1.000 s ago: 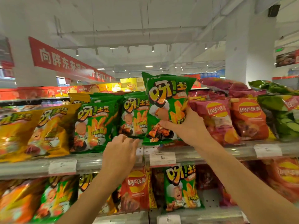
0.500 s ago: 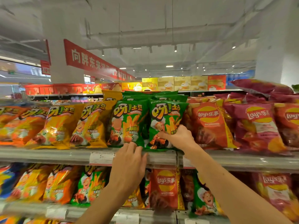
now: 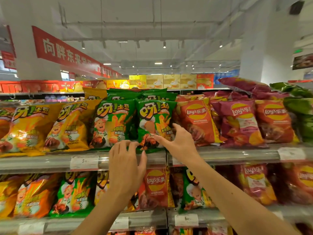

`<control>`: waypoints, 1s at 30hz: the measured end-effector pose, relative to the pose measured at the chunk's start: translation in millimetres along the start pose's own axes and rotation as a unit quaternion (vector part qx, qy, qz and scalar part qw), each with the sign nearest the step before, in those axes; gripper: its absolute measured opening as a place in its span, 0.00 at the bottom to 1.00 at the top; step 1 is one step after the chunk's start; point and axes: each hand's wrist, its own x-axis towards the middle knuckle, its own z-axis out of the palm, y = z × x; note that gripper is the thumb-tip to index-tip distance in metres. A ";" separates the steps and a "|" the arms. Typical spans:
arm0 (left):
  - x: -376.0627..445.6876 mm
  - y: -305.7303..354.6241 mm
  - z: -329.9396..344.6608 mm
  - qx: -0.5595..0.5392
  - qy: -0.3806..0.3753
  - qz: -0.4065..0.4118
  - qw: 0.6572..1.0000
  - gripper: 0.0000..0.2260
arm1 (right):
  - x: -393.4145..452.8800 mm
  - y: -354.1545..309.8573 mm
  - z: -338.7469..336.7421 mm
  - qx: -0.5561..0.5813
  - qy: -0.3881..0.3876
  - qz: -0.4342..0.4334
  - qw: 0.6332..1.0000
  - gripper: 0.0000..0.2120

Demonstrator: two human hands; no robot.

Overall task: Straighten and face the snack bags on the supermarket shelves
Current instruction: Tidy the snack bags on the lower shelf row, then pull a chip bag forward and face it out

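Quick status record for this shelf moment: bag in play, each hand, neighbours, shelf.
bag in play: green potato-snack bag, upright, front facing out, on the upper shelf
left hand: fingers relaxed at the bag's bottom left corner, no clear grip
right hand: spread, fingers against the bag's right edge, thumb across its lower front
left neighbour: second green potato-snack bag
right neighbour: red Lay's crisp bag
shelf: grey metal shelf edge with price tags
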 end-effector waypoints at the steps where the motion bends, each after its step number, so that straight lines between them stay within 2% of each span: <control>1: -1.3 8.4 3.2 -0.024 0.004 -0.002 1.000 0.14 | -7.3 3.8 -6.4 0.009 0.014 -0.012 1.000 0.46; 5: -8.6 58.9 18.0 -0.166 -0.007 0.009 0.986 0.10 | -32.7 35.9 -48.1 0.067 0.054 -0.017 0.996 0.29; 7: -10.3 89.7 24.5 -0.250 -0.034 0.012 0.968 0.07 | -41.3 61.3 -76.9 0.080 0.057 0.017 0.995 0.21; 9: -10.8 123.1 32.8 -0.301 -0.064 0.008 0.952 0.04 | -47.8 91.5 -109.2 0.088 0.051 0.066 0.993 0.19; 14: -17.3 220.0 60.0 -0.351 -0.107 -0.008 0.930 0.03 | -62.4 180.9 -200.9 0.118 0.045 0.196 0.972 0.21; 17: -27.3 282.5 79.7 -0.354 -0.121 -0.025 0.927 0.04 | -72.3 232.6 -255.1 0.130 0.056 0.230 0.963 0.20; 23: -41.0 382.1 108.8 -0.365 -0.139 -0.076 0.918 0.05 | -75.8 306.5 -331.3 0.131 0.065 0.241 0.959 0.22; 27: -37.2 404.8 114.0 -0.349 -0.118 -0.094 0.925 0.05 | -64.5 321.4 -348.2 0.097 0.049 0.211 0.971 0.21; 30: -26.7 404.9 112.0 -0.328 -0.065 -0.087 0.938 0.02 | -46.4 312.9 -348.4 0.061 0.048 0.174 0.982 0.21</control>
